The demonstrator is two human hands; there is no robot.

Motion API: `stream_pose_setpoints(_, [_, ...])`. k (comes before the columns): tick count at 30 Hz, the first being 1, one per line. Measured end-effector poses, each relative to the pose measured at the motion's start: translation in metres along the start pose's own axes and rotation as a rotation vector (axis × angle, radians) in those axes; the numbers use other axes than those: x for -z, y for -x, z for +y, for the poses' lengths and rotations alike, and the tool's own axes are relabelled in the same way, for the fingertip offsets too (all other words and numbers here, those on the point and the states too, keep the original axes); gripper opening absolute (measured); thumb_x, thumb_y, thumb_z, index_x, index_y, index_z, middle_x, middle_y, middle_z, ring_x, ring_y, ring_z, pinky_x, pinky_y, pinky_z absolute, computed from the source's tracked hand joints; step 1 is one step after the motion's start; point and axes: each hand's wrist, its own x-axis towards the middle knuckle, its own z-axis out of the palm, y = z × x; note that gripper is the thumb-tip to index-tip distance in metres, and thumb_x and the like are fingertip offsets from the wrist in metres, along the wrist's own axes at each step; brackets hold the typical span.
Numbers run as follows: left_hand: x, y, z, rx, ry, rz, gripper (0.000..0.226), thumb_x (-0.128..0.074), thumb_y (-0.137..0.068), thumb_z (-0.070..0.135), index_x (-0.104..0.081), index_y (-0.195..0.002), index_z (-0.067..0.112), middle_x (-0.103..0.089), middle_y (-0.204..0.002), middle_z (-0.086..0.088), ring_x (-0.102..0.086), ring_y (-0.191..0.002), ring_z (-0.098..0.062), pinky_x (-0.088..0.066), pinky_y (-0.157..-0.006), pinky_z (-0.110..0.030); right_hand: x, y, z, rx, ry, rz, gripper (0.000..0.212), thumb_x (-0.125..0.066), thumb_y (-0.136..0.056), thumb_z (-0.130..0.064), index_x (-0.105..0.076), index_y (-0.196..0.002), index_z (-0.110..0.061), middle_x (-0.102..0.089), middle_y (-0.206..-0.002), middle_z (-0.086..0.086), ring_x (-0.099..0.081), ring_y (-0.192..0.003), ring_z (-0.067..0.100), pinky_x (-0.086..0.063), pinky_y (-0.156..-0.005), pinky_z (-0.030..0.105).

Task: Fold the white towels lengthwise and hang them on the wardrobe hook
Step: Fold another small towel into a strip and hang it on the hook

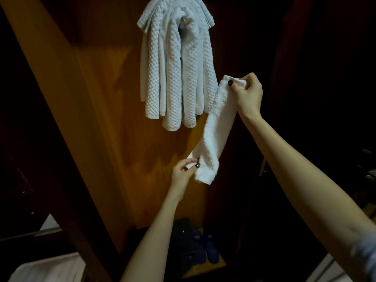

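Note:
A narrow folded white towel [215, 131] stretches diagonally between my hands in front of the wardrobe. My right hand [247, 94] grips its upper end, thumb pressed over the top edge. My left hand [183, 174] pinches its lower end between thumb and fingers. Several white waffle-textured towels [175, 64] hang bunched from a hook at the top of the wooden wardrobe panel [97, 110], just left of and above the held towel. The hook itself is hidden by the hanging towels.
Dark blue slippers [207, 249] and dark folded fabric [183, 241] lie on the wardrobe floor below. A pale cloth [46, 269] shows at the bottom left. A dark door with a metal handle [263, 165] stands to the right.

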Motion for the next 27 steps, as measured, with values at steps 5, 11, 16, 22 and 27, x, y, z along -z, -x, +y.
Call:
stream_pose_setpoints(5, [0.003, 0.003, -0.005, 0.055, -0.038, -0.065, 0.019, -0.053, -0.097, 0.012, -0.069, -0.091, 0.020, -0.066, -0.097, -0.002, -0.060, -0.093, -0.015, -0.046, -0.081, -0.026, 0.004, -0.003, 0.000, 0.039, 0.011, -0.177, 0.026, -0.067, -0.084, -0.020, -0.046, -0.071, -0.021, -0.050, -0.070, -0.011, -0.046, -0.062, -0.003, -0.039, -0.055, 0.016])
stream_pose_setpoints(11, [-0.032, 0.003, 0.027, -0.139, -0.110, 0.115, 0.045, -0.062, -0.091, 0.027, -0.050, -0.131, 0.011, -0.035, -0.136, 0.007, -0.036, -0.126, -0.006, -0.034, -0.104, -0.026, -0.008, 0.000, -0.010, 0.124, 0.039, -0.207, 0.027, -0.070, -0.084, -0.020, -0.046, -0.072, -0.018, -0.048, -0.070, -0.010, -0.041, -0.061, -0.003, -0.033, -0.053, 0.013])
stream_pose_setpoints(16, [-0.074, 0.011, 0.042, -0.048, -0.114, 0.258, 0.059, -0.074, -0.082, 0.023, -0.042, -0.130, 0.016, -0.058, -0.117, 0.000, -0.057, -0.104, -0.017, -0.046, -0.081, -0.029, -0.016, -0.001, -0.022, 0.173, 0.025, -0.173, 0.025, -0.070, -0.084, -0.017, -0.047, -0.078, -0.011, -0.045, -0.070, -0.008, -0.037, -0.064, 0.003, -0.030, -0.056, 0.020])
stream_pose_setpoints(22, [-0.047, 0.007, 0.027, -0.214, 0.026, 0.241, 0.054, -0.068, -0.087, 0.010, -0.044, -0.130, 0.031, -0.048, -0.130, 0.015, -0.046, -0.125, -0.011, -0.042, -0.094, -0.015, 0.003, -0.015, -0.021, 0.145, 0.029, -0.066, 0.021, -0.067, -0.084, -0.014, -0.047, -0.077, -0.010, -0.045, -0.067, -0.013, -0.043, -0.057, -0.010, -0.031, -0.055, 0.010])
stream_pose_setpoints(27, [-0.019, 0.003, 0.008, -0.175, 0.034, -0.044, 0.067, -0.072, -0.083, 0.008, -0.044, -0.134, 0.041, -0.044, -0.145, 0.009, -0.046, -0.131, -0.016, -0.040, -0.107, -0.037, 0.008, -0.020, -0.003, 0.074, 0.052, -0.019, 0.017, -0.064, -0.087, -0.013, -0.048, -0.081, -0.008, -0.048, -0.070, -0.012, -0.044, -0.060, -0.004, -0.034, -0.053, 0.009])
